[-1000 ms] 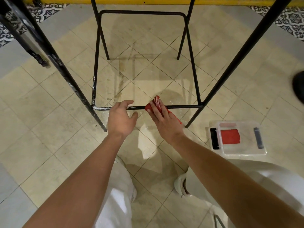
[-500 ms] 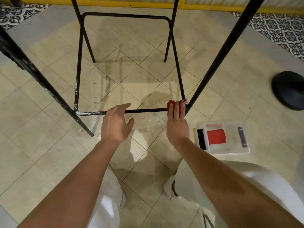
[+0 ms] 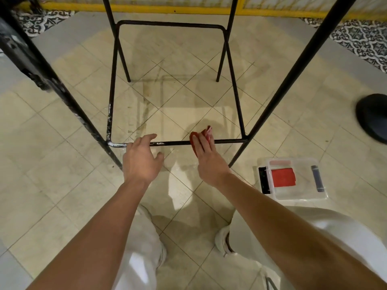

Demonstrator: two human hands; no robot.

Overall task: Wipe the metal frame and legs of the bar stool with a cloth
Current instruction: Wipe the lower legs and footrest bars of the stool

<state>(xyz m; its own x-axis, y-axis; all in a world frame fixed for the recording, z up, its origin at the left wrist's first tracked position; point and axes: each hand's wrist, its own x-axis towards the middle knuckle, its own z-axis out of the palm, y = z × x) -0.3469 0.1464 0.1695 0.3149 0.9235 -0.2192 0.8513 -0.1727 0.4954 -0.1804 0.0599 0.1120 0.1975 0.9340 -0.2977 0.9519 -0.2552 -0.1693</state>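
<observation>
One bar stool frame point(image 3: 176, 142) | beige floor tiles point(image 3: 52, 185) | patterned border point(image 3: 360, 38) | yellow rail point(image 3: 167, 8)

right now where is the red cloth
In the head view the red cloth lies over the stool's near footrest bar, right of centre, pressed under the right hand, left of the near right leg.

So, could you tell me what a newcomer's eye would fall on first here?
Probably the red cloth, pressed by the right hand onto the stool's near lower bar, right of centre. The left hand lies over the same bar, near its paint-chipped left corner. On the floor at right sits a clear box holding a second red cloth.
</observation>
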